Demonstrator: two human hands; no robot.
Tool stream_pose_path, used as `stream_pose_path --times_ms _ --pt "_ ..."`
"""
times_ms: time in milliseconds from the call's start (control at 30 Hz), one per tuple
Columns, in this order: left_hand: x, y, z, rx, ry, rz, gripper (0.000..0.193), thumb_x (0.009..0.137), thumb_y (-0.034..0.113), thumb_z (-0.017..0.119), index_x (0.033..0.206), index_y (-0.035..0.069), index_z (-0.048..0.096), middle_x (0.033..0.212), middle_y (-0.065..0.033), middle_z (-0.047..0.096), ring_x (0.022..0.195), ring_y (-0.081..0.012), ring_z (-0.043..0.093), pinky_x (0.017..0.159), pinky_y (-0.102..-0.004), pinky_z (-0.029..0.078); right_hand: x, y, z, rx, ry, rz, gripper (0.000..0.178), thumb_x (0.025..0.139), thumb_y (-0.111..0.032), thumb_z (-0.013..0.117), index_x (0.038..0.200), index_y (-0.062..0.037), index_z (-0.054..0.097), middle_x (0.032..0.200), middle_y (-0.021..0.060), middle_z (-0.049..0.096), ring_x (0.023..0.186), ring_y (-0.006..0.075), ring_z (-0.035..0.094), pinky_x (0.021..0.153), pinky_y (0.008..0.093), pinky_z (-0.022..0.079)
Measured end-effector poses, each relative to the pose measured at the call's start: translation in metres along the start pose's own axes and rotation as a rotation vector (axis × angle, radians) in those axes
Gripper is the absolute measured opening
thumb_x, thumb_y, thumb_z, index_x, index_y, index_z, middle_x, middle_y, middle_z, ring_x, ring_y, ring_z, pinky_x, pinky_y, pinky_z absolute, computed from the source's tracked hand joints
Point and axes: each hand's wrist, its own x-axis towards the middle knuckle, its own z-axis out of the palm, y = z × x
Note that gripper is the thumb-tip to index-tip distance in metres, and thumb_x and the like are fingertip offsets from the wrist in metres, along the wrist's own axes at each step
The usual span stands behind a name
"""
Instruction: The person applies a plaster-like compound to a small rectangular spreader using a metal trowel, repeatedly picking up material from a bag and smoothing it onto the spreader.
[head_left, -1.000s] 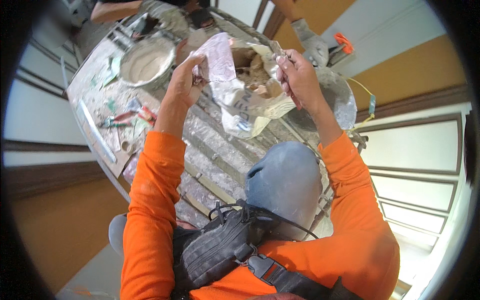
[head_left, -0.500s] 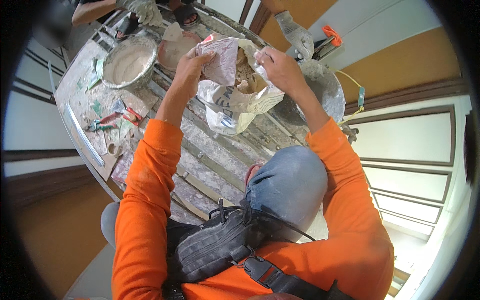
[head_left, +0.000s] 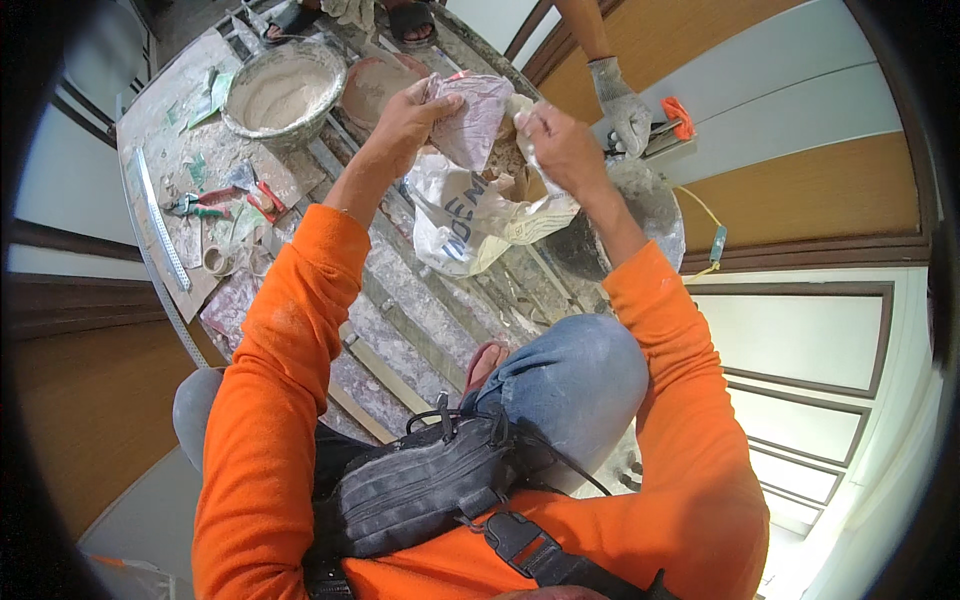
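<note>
Between my hands stands a crumpled white sack (head_left: 450, 240) with blue print, open at the top, some tan material showing inside. My left hand (head_left: 412, 122) is closed on the sack's pinkish flap, thumb on top. At the opposite side of the mouth, my right hand (head_left: 562, 145) is closed in a pinch on the sack's pale rim. Just behind the right hand is a dark, plaster-smeared bucket (head_left: 660, 205), partly hidden by my wrist. Another person's gloved hand (head_left: 628, 112) hangs over that bucket.
A round basin of pale powder (head_left: 285, 95) and a reddish bowl (head_left: 375, 92) stand at the back left. Red-handled snips (head_left: 265, 203), pliers (head_left: 195, 207), a tape roll (head_left: 215, 262) and a perforated metal strip (head_left: 160, 220) lie on the slatted, dusty platform (head_left: 390, 290).
My view has shifted slightly, so the scene sits lower. Both hands keep their hold on the sack. The other gloved hand at the far left has moved mostly out of view.
</note>
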Motion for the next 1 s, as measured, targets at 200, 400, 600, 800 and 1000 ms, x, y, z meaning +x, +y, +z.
stream_pose_path --times_ms 200,400,600,800,1000 --pt "0.003 -0.001 -0.004 0.054 -0.001 0.028 0.033 0.094 0.018 0.066 0.12 0.0 0.058 0.105 -0.0042 0.067 0.092 -0.0137 0.064 0.082 -0.0289 0.052 -0.008 0.002 0.011 0.017 -0.009 -0.084 0.032 0.096 -0.039 0.052 0.093 -0.0079 0.062 0.079 0.0212 0.064 0.077 0.0435 0.063 0.066 0.0478 0.048" --pt "0.005 -0.005 -0.002 0.114 -0.006 0.124 0.032 0.093 0.018 0.068 0.118 0.001 0.059 0.105 -0.0041 0.067 0.093 -0.0126 0.063 0.083 -0.0295 0.052 -0.008 0.001 0.009 0.023 -0.045 -0.046 0.034 0.096 -0.042 0.053 0.096 -0.0098 0.063 0.078 0.0205 0.065 0.075 0.0427 0.064 0.066 0.0496 0.049" --pt "0.01 -0.009 0.008 0.025 0.001 0.205 0.035 0.092 0.02 0.069 0.12 0.0 0.058 0.108 -0.0049 0.066 0.095 -0.013 0.062 0.085 -0.0299 0.051 -0.009 0.007 0.008 0.017 -0.015 -0.052 0.034 0.096 -0.043 0.051 0.1 -0.0127 0.065 0.075 0.019 0.066 0.073 0.0394 0.065 0.065 0.0482 0.05" --pt "0.011 -0.009 0.016 0.018 0.054 0.237 0.041 0.093 0.019 0.068 0.126 -0.001 0.054 0.112 -0.0065 0.064 0.098 -0.0137 0.062 0.087 -0.0299 0.051 -0.017 0.012 0.011 -0.069 -0.02 -0.183 0.033 0.095 -0.044 0.052 0.096 -0.0131 0.065 0.072 0.0175 0.066 0.071 0.0387 0.066 0.063 0.0475 0.05" --pt "0.008 -0.015 0.014 -0.045 0.001 0.183 0.041 0.094 0.018 0.067 0.127 -0.002 0.053 0.112 -0.0063 0.064 0.1 -0.0134 0.062 0.087 -0.0291 0.052 -0.014 0.017 0.009 -0.01 0.039 -0.154 0.032 0.095 -0.043 0.053 0.098 -0.0136 0.066 0.073 0.0178 0.066 0.071 0.0394 0.065 0.062 0.0473 0.05"
